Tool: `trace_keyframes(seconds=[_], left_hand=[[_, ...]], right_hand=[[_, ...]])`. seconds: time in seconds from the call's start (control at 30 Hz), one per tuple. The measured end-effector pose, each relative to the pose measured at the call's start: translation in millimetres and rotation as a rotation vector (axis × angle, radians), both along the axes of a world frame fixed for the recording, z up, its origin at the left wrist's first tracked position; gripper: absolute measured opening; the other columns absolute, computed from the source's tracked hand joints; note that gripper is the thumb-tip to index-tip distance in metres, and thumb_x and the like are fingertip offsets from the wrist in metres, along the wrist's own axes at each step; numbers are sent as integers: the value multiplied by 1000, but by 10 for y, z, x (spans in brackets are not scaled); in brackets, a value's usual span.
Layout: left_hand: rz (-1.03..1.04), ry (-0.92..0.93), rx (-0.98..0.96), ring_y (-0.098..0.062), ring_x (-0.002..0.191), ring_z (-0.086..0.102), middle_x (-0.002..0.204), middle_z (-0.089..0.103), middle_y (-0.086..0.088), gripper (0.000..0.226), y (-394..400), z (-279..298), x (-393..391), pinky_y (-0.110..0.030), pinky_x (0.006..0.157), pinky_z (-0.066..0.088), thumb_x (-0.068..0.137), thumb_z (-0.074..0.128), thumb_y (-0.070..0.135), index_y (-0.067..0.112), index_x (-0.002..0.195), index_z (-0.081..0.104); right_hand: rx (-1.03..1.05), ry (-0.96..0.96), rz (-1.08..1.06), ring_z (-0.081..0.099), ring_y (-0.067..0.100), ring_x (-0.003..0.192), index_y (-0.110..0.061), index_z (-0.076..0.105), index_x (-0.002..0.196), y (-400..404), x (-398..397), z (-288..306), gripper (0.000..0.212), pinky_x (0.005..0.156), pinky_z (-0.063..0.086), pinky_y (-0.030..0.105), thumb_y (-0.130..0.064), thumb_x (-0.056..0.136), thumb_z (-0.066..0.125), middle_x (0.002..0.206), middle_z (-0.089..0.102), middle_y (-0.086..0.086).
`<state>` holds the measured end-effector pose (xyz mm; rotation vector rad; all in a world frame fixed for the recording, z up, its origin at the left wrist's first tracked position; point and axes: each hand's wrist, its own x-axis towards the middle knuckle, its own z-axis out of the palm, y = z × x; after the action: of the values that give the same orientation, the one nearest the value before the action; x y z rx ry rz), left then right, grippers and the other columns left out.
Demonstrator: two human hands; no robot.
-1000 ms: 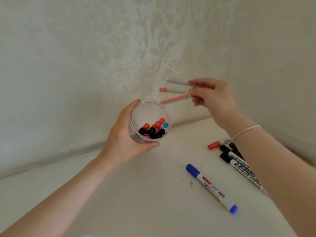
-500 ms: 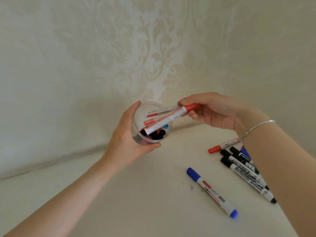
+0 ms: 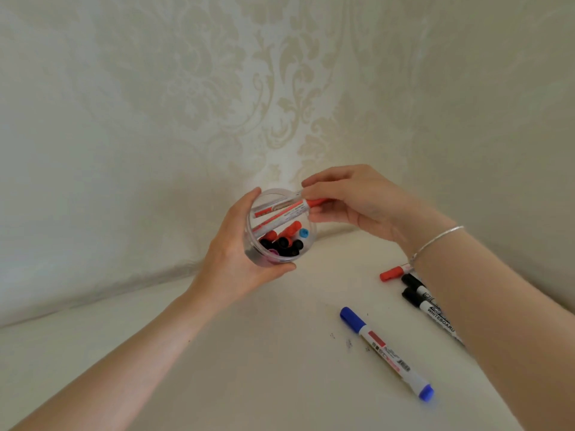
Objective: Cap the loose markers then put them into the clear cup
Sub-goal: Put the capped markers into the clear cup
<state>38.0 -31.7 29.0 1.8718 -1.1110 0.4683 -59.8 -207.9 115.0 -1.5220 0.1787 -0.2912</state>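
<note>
Markers, red-capped (image 3: 281,214), several in a bunch: right hand (image 3: 351,202) pinches the cap ends, barrels slanting into the clear cup (image 3: 281,227). Left hand (image 3: 236,259) wraps the cup, held tilted above the table (image 3: 249,353). Light, stiff, smooth plastic, likely slippery; best gripped mid-barrel. Blue whiteboard marker (image 3: 385,353) lies apart.

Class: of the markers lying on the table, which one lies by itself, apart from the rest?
The blue-capped marker lies alone in the middle of the table. The red-capped marker and the black-capped markers cluster together beside the right forearm.
</note>
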Motion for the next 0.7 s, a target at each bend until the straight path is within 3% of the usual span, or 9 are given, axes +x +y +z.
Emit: trace_keyframes(seconds=[0.07, 0.23, 0.37, 0.57, 0.7], left_hand=[[-15, 4, -7, 22, 118, 38, 133, 39, 25, 113, -36, 8, -33, 1, 94, 30, 48, 95, 23, 17, 143, 34], [-41, -4, 10, 13, 124, 41, 137, 34, 30, 114, -92, 36, -112, -6, 98, 37, 53, 93, 29, 23, 146, 27], [-49, 1, -9, 22, 123, 32, 138, 33, 27, 114, -110, 51, -137, 2, 89, 34, 53, 94, 23, 18, 146, 29], [-86, 32, -21, 30, 116, 34, 132, 36, 26, 112, -161, 73, -146, 5, 87, 32, 52, 93, 14, 11, 144, 30], [-103, 50, -36, 22, 117, 43, 131, 39, 30, 112, -185, 83, -140, 1, 86, 37, 52, 94, 16, 13, 144, 31]], right_hand=[[-124, -13, -34, 69, 23, 70, 2, 67, 100, 130, 30, -34, 23, 68, 61, 30, 0, 78, 73, 85, 69, 19], [-656, 6, -53, 71, 10, 78, -16, 68, 109, 367, 106, -105, 35, 79, 57, 25, -22, 76, 75, 92, 71, -4], [-741, 47, 8, 70, 7, 81, -19, 63, 120, 339, 79, -24, 41, 85, 55, 26, -24, 79, 70, 97, 70, -6], [-981, 54, -4, 56, 15, 109, -22, 53, 128, 349, 68, -16, 42, 88, 48, 26, -21, 86, 55, 120, 59, -5], [-1022, 41, 37, 56, 14, 103, -21, 45, 130, 318, 38, -34, 42, 82, 46, 23, -15, 89, 48, 123, 55, -6]])
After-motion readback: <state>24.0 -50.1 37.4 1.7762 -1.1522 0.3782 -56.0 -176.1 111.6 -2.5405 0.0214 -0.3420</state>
